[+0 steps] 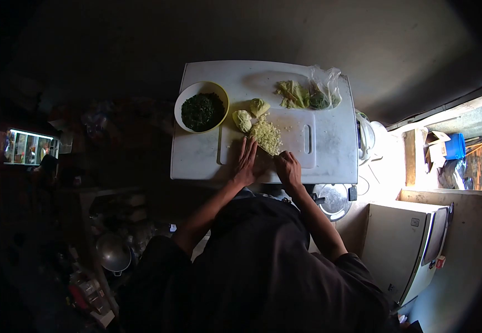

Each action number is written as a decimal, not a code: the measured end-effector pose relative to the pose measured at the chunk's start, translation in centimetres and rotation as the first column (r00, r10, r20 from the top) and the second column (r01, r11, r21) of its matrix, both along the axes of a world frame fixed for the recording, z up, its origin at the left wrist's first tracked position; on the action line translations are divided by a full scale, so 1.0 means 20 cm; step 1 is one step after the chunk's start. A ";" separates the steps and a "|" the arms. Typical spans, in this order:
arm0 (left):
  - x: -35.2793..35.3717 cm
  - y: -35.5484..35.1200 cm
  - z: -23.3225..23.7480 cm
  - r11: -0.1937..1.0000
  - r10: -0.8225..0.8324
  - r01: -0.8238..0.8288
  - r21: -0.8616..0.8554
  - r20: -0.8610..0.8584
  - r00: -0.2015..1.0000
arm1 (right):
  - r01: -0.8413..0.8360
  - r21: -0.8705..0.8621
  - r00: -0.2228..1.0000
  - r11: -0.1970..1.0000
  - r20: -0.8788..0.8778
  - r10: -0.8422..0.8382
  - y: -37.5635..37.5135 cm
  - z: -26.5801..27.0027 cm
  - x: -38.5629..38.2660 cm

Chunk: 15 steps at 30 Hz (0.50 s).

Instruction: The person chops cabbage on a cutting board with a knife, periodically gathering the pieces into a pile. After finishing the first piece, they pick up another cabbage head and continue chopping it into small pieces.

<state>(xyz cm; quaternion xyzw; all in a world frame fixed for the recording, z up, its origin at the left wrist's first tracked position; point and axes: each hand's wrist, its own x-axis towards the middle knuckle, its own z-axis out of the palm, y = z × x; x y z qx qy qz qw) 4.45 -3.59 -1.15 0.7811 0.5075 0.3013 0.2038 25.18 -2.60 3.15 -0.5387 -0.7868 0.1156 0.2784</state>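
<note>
Chopped pale cabbage (266,136) lies in a heap on a white cutting board (293,158). My left hand (245,162) is at the heap's near left edge, fingers stretched out and fingertips close to the cabbage. At the near right edge, my right hand (288,168) is closed around what looks like a knife handle; the blade between my hands is thin and hard to see. Two larger cabbage chunks, one cabbage chunk (242,120) at the left and another cabbage chunk (260,107) behind it, sit beyond the heap.
A bowl (224,94) of chopped dark greens stands on the white table (196,161) at the left. Loose leaves (292,94) and a clear plastic bag (332,83) lie at the back right. A lidded pot (335,201) is below the table's right corner, near a white fridge (393,244).
</note>
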 end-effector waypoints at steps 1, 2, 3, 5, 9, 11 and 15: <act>0.00 -0.01 0.00 1.000 -0.002 0.002 -0.004 -0.002 1.000 | -0.034 0.029 0.999 0.999 -0.013 0.034 0.00 0.02 0.00; 0.01 -0.01 0.01 1.000 0.018 -0.018 -0.020 -0.020 1.000 | -0.031 0.027 0.999 0.999 -0.013 0.031 0.00 0.04 0.00; 0.02 0.01 0.01 0.999 0.041 -0.042 -0.031 -0.037 0.998 | -0.015 0.020 1.000 1.000 -0.003 0.015 0.03 0.06 0.00; 0.01 -0.01 0.03 0.999 0.014 -0.014 -0.031 -0.007 1.000 | 0.004 0.007 1.000 1.000 0.008 -0.004 0.02 0.04 0.01; 0.02 0.00 0.05 0.999 0.041 -0.041 -0.033 -0.022 0.999 | -0.009 0.009 1.000 1.000 0.003 0.009 0.04 0.09 0.01; 0.02 0.02 0.04 0.998 0.048 -0.049 -0.032 -0.038 0.998 | 0.000 0.009 1.000 1.000 0.026 0.000 0.07 0.09 0.00; 0.00 0.00 0.05 0.998 -0.006 0.006 -0.060 -0.001 1.000 | 0.017 0.080 1.000 0.997 -0.021 -0.016 0.06 -0.02 0.01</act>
